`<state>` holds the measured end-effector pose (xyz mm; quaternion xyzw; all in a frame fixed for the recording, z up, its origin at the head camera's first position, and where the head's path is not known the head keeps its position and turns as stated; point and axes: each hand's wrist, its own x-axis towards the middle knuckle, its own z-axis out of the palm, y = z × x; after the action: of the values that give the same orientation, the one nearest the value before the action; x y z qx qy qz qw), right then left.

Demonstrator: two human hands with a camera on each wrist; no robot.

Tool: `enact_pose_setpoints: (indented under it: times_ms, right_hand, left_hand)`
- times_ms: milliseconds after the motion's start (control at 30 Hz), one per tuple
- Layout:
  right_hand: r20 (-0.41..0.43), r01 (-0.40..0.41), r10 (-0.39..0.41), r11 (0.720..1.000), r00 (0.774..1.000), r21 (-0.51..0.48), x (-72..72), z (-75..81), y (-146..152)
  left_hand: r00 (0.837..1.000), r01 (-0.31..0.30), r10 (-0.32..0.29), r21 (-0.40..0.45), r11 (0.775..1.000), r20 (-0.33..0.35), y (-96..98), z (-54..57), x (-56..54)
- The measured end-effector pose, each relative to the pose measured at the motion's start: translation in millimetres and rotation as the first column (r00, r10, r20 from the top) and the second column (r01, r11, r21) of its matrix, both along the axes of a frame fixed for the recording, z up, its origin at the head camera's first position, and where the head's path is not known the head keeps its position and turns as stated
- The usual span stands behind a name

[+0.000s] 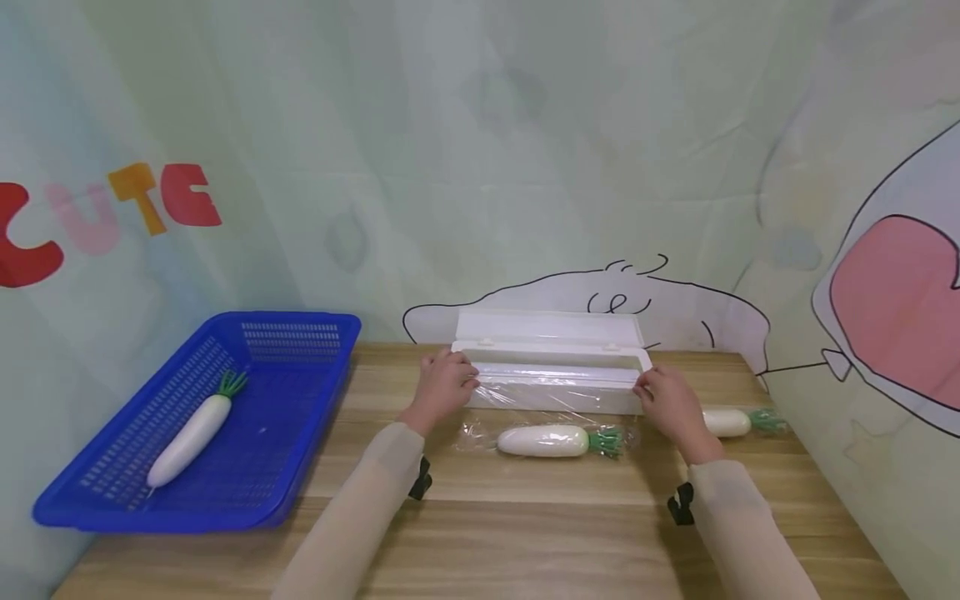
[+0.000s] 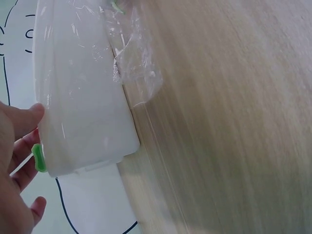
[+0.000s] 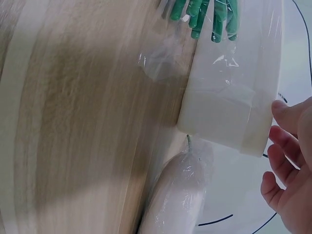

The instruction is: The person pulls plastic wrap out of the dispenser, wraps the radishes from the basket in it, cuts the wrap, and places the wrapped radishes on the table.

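Observation:
A long white cling film box (image 1: 555,402) stands with its lid (image 1: 551,329) raised, a film roll visible inside. My left hand (image 1: 442,383) grips its left end, thumb on the top edge and fingers beside a green tab (image 2: 39,157). At the other end, my right hand (image 1: 669,406) holds the corner between thumb and curled fingers. Clear film (image 2: 139,73) hangs down the box's front toward the table. Just in front lies a white radish (image 1: 543,440) with green stalks, film around it. Another radish (image 3: 178,195), wrapped in film, lies beyond the box's right end.
On the left a blue plastic basket (image 1: 262,442) holds one unwrapped white radish (image 1: 191,440). The wooden table (image 1: 525,542) backs onto a printed curtain (image 1: 420,167) close behind the box.

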<state>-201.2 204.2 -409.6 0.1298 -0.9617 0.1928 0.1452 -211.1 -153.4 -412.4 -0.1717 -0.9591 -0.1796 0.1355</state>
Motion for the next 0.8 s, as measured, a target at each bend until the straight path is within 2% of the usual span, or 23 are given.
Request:
enact_pose_setpoints:
  times_ms: [167, 467, 667, 800]
  right_hand:
    - [0.001, -0.019, 0.019, 1.000, 1.000, -0.015, 4.4, -1.1, 2.7]
    - [-0.070, -0.071, 0.068, 0.997, 0.995, -0.044, 14.9, -7.5, 9.6]
    - [-0.050, -0.084, 0.081, 0.994, 0.995, -0.065, 18.0, -6.9, 9.9]
    - [-0.039, -0.096, 0.094, 0.993, 0.995, -0.073, 21.4, -5.9, 10.2]
  left_hand:
    - [1.000, -0.015, 0.015, 0.003, 1.000, 0.014, 1.7, 0.2, 0.0]
    - [1.000, -0.020, 0.020, -0.005, 1.000, 0.017, 2.0, 0.6, 0.9]
    - [0.999, -0.024, 0.024, -0.020, 1.000, -0.023, 2.2, 0.0, 3.4]
    - [1.000, -0.023, 0.023, -0.017, 1.000, -0.012, 2.7, 0.6, 7.4]
